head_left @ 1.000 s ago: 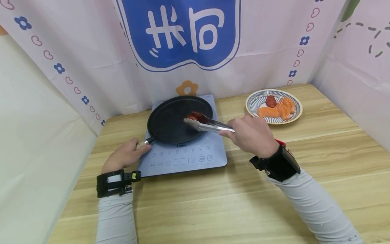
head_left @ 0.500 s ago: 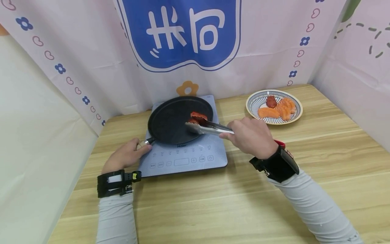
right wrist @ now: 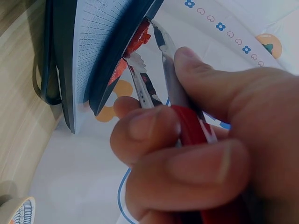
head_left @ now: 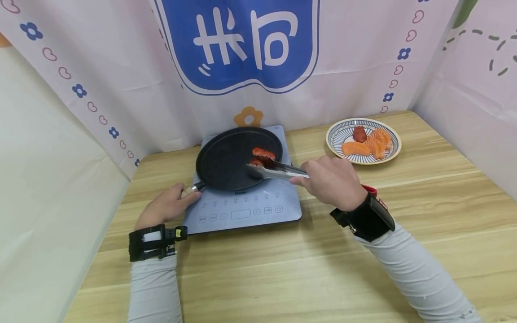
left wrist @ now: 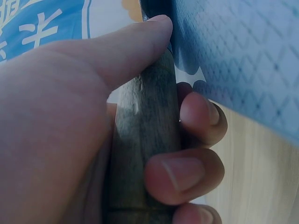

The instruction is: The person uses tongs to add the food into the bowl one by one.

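A printed cloth (head_left: 351,85) with a blue emblem hangs behind a wood-grained surface (head_left: 262,273). On the surface lies a pale flat cooker (head_left: 242,206), a row of control marks along its near side. A round black pan (head_left: 222,159) sits on the cooker, and a patterned plate (head_left: 336,139) stands apart to the right of it.

The person's left hand (head_left: 167,204) is clamped around the pan's handle (left wrist: 145,135), thumb laid along the top. The right hand (head_left: 331,181) is curled tightly around metal tongs (head_left: 282,173), which reach over the pan's right part. Orange slices (head_left: 356,148) lie on the plate.

Smallest are the red pieces: a far red piece (head_left: 263,153) lies in the pan just beyond the tongs; a near red piece (head_left: 256,162) is between their tips, though whether they pinch it cannot be told. A third red piece (head_left: 359,134) lies on the plate beside the slices.
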Action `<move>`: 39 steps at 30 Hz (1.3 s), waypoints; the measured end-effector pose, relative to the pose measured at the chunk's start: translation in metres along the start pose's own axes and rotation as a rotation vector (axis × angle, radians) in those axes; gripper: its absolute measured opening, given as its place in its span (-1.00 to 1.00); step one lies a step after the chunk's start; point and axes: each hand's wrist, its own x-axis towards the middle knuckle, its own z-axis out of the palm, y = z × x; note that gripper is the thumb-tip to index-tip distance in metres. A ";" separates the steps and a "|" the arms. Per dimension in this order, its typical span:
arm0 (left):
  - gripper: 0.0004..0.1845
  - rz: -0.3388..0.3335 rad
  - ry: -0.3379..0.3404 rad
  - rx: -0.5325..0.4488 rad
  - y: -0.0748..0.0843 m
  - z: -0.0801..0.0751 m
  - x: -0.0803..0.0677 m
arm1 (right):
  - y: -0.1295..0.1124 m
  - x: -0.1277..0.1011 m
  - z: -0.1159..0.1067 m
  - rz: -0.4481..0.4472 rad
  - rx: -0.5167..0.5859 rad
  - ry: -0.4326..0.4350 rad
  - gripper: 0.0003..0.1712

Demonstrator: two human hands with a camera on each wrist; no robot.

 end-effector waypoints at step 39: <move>-0.45 0.012 0.004 0.003 -0.002 0.001 0.002 | 0.002 -0.003 -0.007 0.001 0.028 0.000 -0.48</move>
